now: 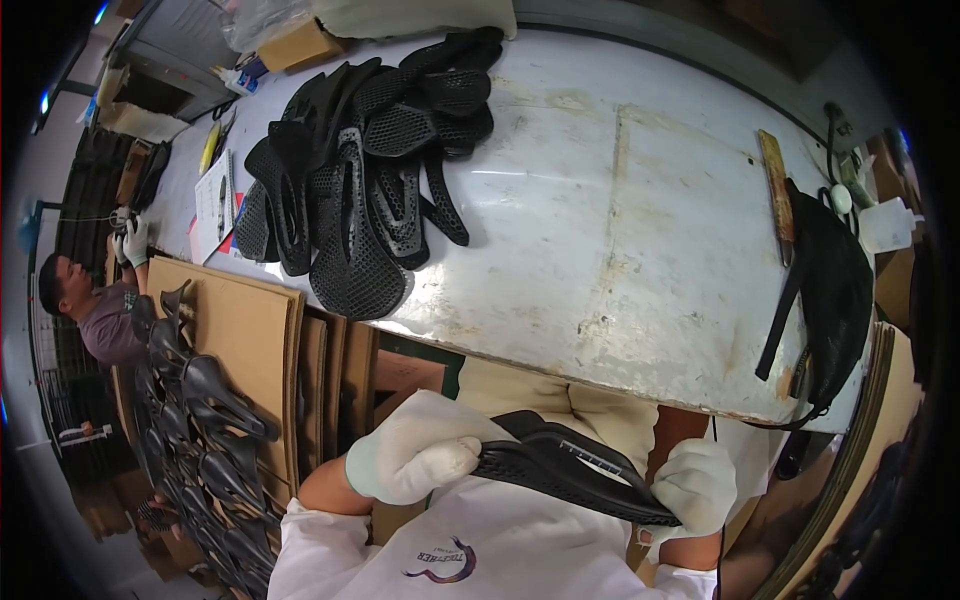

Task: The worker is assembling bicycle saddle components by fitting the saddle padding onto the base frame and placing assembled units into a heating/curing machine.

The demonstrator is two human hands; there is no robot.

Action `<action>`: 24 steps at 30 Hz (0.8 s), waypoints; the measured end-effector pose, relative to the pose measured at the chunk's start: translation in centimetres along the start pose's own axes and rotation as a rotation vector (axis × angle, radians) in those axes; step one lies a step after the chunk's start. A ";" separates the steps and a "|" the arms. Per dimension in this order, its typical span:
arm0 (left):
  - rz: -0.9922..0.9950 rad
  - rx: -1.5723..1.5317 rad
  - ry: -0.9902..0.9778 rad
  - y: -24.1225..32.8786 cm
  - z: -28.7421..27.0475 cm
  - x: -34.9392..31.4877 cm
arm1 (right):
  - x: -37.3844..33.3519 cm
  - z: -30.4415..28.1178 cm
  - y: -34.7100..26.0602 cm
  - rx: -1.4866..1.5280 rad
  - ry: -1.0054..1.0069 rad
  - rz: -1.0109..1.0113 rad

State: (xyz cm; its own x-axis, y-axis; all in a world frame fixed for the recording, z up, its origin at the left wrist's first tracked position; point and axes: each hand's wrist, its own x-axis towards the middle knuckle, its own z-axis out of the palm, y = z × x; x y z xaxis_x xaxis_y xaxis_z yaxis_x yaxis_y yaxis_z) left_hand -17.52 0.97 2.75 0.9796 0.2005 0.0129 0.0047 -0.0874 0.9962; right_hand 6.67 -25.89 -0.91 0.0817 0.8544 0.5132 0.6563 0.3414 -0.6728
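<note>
With white gloves on, I stretch a black bicycle saddle pad (545,482) between my two hands in front of my shirt. My left hand (420,455) is closed round one end, thumb on top. The other end is gripped by my right hand (697,485), its fingers curled. A long slot opens through the middle of the pad, and its side has a lattice texture. On the table (560,260) ahead, several similar black saddle pads (355,260) with honeycomb surfaces lie heaped at the left, partly covering one another.
A black bag (835,300) and a wooden-handled tool (775,190) lie at the table's right end. Paper (212,205) rests beside the heap. Cardboard sheets (225,335) and many black saddles (215,400) stand at left, near a co-worker (100,310) in gloves.
</note>
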 end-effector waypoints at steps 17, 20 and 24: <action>-0.045 0.316 0.176 2.0 1.2 1.6 | 2.2 1.7 -1.4 -0.075 -0.165 0.306; 0.044 0.387 0.129 1.7 1.2 2.1 | 1.7 1.7 -1.2 -0.054 -0.225 0.321; 0.088 0.441 0.109 2.0 1.4 2.1 | 1.4 1.7 -1.5 -0.060 -0.305 0.367</action>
State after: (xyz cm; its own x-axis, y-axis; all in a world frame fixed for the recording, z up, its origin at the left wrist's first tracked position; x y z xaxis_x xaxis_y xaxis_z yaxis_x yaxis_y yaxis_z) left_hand -15.18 -0.16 4.60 0.9534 0.2732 0.1283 0.0307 -0.5108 0.8592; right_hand 4.54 -24.56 -0.12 0.0981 0.9932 0.0620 0.6682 -0.0196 -0.7437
